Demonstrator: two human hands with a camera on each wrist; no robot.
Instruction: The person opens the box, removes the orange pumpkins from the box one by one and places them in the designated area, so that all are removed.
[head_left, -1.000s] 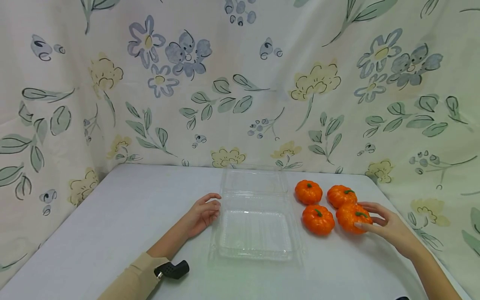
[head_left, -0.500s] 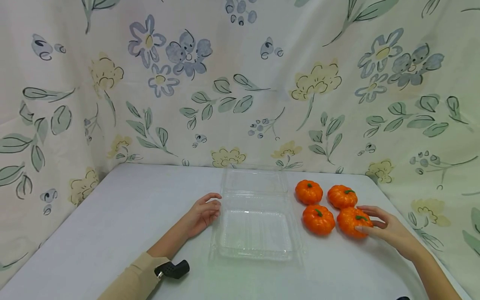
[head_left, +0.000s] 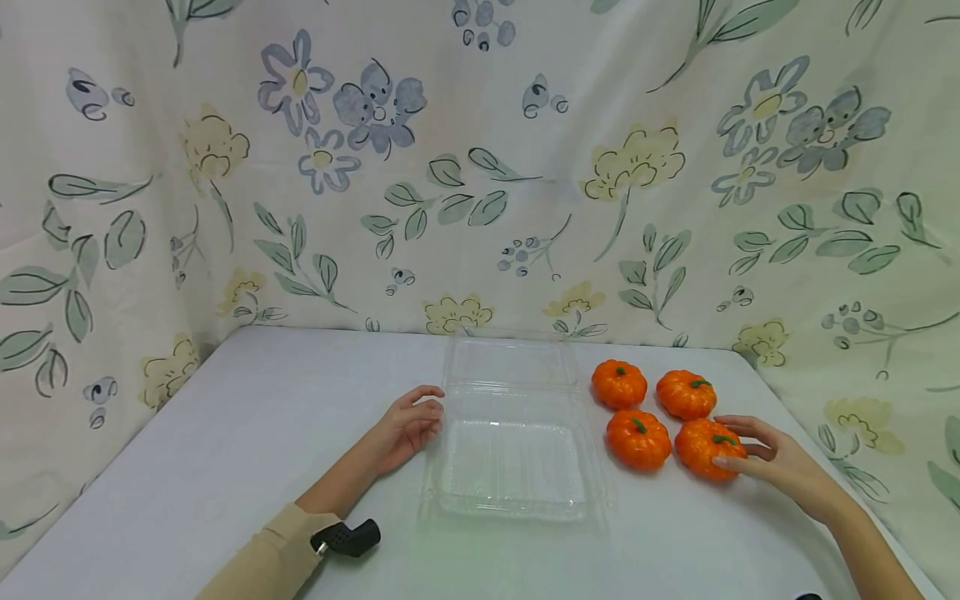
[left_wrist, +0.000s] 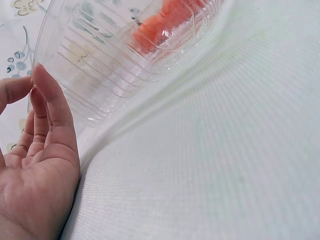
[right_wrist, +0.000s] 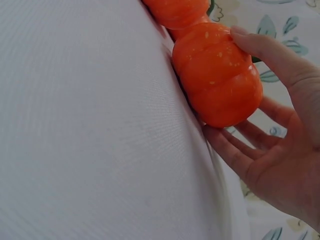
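A clear plastic clamshell container (head_left: 517, 467) lies with its lid raised back in the middle of the table. At its left edge, my left hand (head_left: 408, 429) pinches the rim between thumb and fingers, as the left wrist view shows (left_wrist: 45, 150). Off to the right, my right hand (head_left: 787, 467) holds a small orange toy pumpkin (head_left: 705, 450) with a green stem. The thumb lies over that pumpkin (right_wrist: 217, 75) and the fingers reach under its side. Three more pumpkins sit close by: front left (head_left: 637, 442), back left (head_left: 618, 384) and back right (head_left: 686, 394).
The white table (head_left: 262, 433) runs back to a floral curtain (head_left: 480, 167), which also hangs along both sides. A black camera mount (head_left: 347, 538) is on the left sleeve.
My right hand has brought its pumpkin slightly down and towards me, so it now sits a little apart from the back right one. The left hand and the container have stayed put.
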